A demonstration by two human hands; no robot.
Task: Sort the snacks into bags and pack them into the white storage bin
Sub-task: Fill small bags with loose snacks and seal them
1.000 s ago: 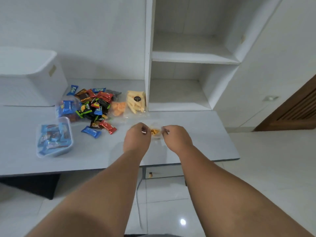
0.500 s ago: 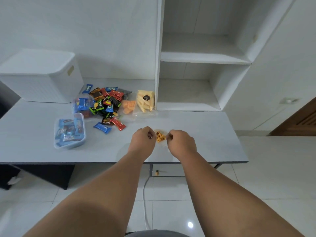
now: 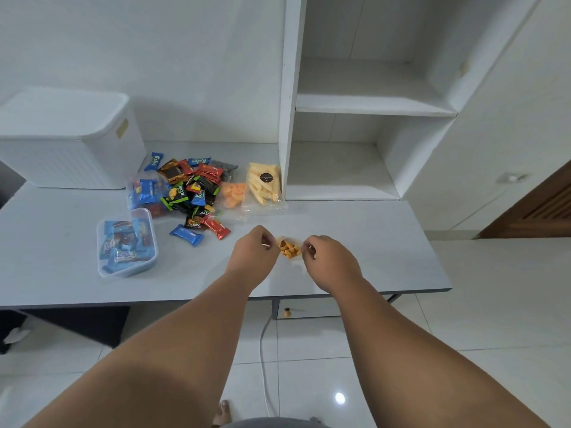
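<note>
My left hand (image 3: 254, 254) and right hand (image 3: 328, 260) each pinch one side of the little clear bag (image 3: 289, 249) of orange snacks just above the worktop (image 3: 364, 242), so I think I must press it shut next.

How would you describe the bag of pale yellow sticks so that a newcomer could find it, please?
Start at the white shelf unit on the desk. Against its left post lies a clear bag of pale sticks. Alone among the snacks, it bears a round black sticker.
</note>
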